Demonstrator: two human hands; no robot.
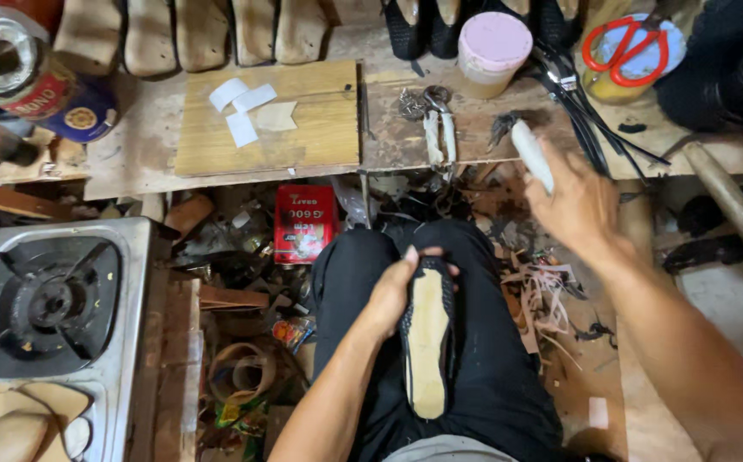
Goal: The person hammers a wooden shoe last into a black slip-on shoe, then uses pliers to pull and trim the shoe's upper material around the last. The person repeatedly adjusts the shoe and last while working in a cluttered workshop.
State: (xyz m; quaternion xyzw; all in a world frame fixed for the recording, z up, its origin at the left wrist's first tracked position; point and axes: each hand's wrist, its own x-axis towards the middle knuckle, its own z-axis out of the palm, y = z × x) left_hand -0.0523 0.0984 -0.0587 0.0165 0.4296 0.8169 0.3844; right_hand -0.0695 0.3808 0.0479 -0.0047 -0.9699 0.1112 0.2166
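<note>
My left hand grips the toe end of a black shoe upper turned sole side up, with a tan insole showing, resting on my black-trousered lap. My right hand is raised over the edge of the wooden bench and holds a white-handled tool whose dark tip points toward the bench. The two hands are apart, the right one higher and to the right.
A steel gas stove stands at the left. On the bench lie a wooden board with white paper scraps, pincers, a pink-lidded jar, red scissors and black cords. Scraps litter the floor.
</note>
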